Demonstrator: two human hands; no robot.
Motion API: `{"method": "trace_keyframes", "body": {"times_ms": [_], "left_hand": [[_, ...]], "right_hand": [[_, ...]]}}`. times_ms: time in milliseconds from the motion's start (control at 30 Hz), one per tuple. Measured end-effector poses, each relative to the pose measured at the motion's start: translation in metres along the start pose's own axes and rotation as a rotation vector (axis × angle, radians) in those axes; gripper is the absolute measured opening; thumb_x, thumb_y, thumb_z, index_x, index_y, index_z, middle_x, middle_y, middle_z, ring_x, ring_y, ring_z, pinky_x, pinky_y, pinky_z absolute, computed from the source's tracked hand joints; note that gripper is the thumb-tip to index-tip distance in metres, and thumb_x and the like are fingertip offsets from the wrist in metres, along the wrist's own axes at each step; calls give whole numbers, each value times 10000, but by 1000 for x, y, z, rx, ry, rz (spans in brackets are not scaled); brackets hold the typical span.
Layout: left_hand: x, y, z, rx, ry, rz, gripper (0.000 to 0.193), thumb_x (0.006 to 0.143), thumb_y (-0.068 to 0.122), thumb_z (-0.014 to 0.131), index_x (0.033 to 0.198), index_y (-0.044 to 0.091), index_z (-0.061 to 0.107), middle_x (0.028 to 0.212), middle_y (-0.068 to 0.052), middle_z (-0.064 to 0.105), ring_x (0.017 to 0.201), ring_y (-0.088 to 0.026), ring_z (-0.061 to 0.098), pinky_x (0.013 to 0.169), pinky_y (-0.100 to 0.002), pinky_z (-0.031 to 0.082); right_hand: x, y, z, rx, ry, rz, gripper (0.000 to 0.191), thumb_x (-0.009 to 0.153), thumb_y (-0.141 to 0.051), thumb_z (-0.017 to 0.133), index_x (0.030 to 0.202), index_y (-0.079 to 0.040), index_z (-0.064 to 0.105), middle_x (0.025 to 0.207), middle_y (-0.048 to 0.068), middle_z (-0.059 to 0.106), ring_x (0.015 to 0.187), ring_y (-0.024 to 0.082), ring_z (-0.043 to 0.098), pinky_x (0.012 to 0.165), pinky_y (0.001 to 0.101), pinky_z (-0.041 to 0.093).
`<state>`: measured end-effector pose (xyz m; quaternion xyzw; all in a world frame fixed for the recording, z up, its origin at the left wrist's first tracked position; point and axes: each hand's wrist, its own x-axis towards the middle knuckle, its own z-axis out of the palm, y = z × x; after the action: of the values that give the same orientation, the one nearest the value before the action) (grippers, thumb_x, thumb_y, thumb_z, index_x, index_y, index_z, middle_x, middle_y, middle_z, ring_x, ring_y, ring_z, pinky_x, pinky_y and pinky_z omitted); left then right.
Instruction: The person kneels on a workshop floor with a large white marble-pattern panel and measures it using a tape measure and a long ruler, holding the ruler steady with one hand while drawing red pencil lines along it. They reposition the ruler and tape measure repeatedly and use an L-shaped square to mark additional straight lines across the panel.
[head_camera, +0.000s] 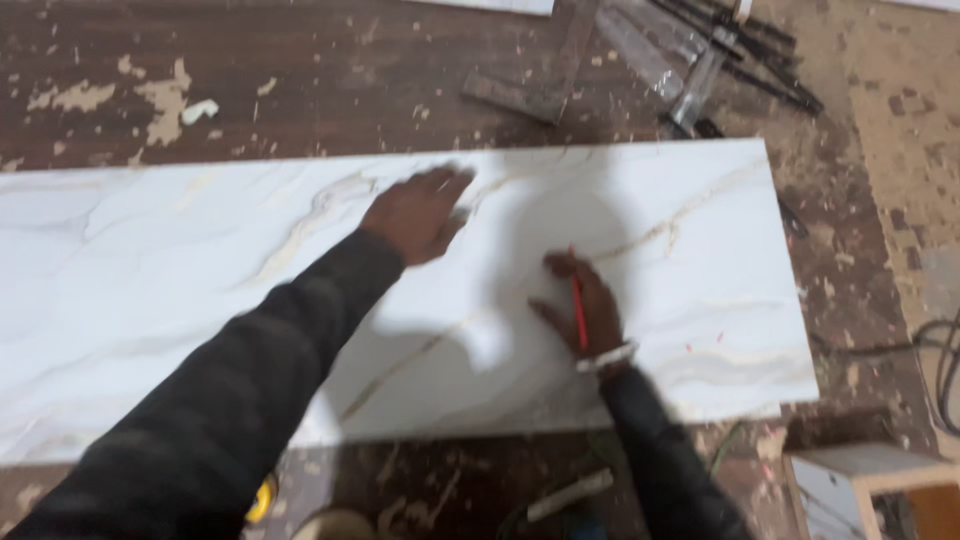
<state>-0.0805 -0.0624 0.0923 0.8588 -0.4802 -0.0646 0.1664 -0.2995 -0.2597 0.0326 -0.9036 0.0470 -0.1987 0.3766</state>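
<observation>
I am working over a dusty brown floor (330, 80) where a large white marble-veined tile (150, 280) is lying flat, with metal offcuts (600, 60) and dark rods (760, 55) lying beyond it.

place: workshop | signs: marble-look slab (200, 260), debris-strewn floor (330, 70), metal rods (740, 45), cables (945, 370)

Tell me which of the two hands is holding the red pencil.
The right hand holds the red pencil against the white marble-look slab; the left hand lies flat and empty on the slab, farther up.
</observation>
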Motion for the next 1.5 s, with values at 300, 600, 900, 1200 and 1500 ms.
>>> {"method": "trace_keyframes", "body": {"times_ms": [300, 600, 900, 1200, 1500], "left_hand": [[197, -4, -2, 106, 16, -114, 811, 784, 339, 783, 1501, 181, 437, 1550, -97, 413, 1407, -335, 388, 1099, -529, 324], [210, -47, 17, 297, -68, 23, 717, 809, 269, 817, 1425, 53, 520, 1393, -169, 557, 1311, -365, 489, 1100, -506, 352], [95, -41, -68, 185, 312, 378, 188, 1138, 271, 662, 1139, 83, 676, 1003, -117, 660, 887, -320, 622, 769, -433, 489], [-220, 18, -221, 175, 27, -352, 578, 845, 613, 651, 1208, 167, 699, 826, -52, 689, 636, -216, 620, 645, -374, 496], [-386, 0, -94, 283, -444, -347, 834, 960, 8, 603, 1634, 331, 233, 1244, -72, 593, 1141, -213, 567, 1044, -410, 460]], "right_hand": [[1, 6, 0, 25, -12, 194, 568, 757, -185, 864, 1256, -64, 620, 1229, 124, 709, 1151, 323, 662, 968, 419, 539], [8, -3, 1, -4, -31, 258, 509, 758, -161, 852, 1215, -70, 646, 1202, 116, 722, 1135, 319, 672, 955, 410, 547], [-2, 14, 10, 0, 34, 224, 459, 831, -116, 831, 1247, -62, 646, 1215, 96, 731, 1108, 258, 717, 955, 352, 559], [-14, 15, 16, 209, 93, 147, 341, 943, 69, 727, 1257, 19, 603, 1178, 94, 688, 1031, 153, 629, 914, 273, 506], [-47, -32, 35, 173, 89, 94, 157, 1110, -70, 625, 1232, 30, 621, 1196, 152, 726, 1093, 209, 733, 857, 329, 605]]}}
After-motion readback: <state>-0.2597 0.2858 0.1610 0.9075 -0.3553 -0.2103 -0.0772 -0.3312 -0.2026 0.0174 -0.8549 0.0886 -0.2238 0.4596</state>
